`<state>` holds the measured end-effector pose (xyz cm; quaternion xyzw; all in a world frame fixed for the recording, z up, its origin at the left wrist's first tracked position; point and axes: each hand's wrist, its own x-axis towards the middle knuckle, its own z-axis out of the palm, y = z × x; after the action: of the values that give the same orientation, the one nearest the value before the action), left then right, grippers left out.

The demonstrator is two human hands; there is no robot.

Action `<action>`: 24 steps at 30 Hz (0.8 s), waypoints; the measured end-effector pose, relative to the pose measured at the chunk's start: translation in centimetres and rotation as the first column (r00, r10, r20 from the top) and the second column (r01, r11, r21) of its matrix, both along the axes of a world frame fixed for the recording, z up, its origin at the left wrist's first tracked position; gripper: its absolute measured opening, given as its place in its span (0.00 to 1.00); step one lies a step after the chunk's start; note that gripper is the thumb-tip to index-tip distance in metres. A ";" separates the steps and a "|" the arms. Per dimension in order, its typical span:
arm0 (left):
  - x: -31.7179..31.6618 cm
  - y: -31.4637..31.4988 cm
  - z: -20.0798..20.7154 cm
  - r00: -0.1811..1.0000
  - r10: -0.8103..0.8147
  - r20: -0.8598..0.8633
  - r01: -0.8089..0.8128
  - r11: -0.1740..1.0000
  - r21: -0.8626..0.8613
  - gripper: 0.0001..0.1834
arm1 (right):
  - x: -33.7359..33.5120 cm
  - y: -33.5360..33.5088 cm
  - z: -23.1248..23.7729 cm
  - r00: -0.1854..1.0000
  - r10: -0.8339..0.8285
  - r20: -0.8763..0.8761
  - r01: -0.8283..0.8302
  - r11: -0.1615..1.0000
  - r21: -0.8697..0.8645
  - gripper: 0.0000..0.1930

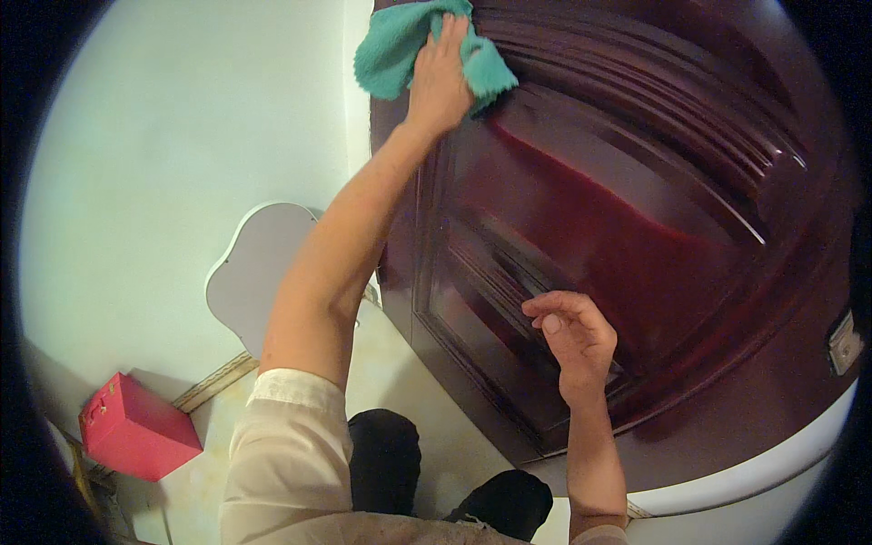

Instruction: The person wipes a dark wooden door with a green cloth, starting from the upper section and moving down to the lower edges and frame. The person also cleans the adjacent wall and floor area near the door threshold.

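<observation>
A fuzzy teal cleaning cloth is pressed against the upper left of a glossy dark red panelled door. My left hand lies over this cloth with its fingers stretched upward, holding it to the wood. Bunched folds stick out on both sides of the hand. Lower down, my right hand hovers in front of the door's lower panels. Its fingers are loosely bent, the thumb stands a little apart, and nothing is in it.
Left of the door is a pale wall. A grey scalloped board with a white rim leans there, near a red box on the light floor. At the far right a metal fitting sits on the door's edge.
</observation>
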<state>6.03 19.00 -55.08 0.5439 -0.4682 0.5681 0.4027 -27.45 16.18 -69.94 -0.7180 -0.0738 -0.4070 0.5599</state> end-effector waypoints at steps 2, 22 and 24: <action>0.3 -0.3 -3.8 1.000 0.012 -0.012 -0.012 0.999 -0.032 0.31 | 1.7 0.3 -1.0 0.999 -0.028 -0.038 0.028 1.000 -0.001 0.08; 5.1 2.1 -19.2 0.894 -0.197 -0.402 0.225 0.974 0.021 0.42 | 17.9 3.6 -7.1 0.938 -0.334 -0.093 0.196 0.730 -0.655 0.09; 8.8 2.2 -16.7 0.916 -0.116 -0.383 0.098 0.993 -0.067 0.40 | 18.8 4.2 -6.9 0.942 -0.327 -0.074 0.200 0.726 -0.658 0.09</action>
<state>14.82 21.19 -71.75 0.6093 -0.3956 0.4374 0.5300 -8.62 20.34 -76.83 -0.9032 -0.0527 -0.3641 0.2212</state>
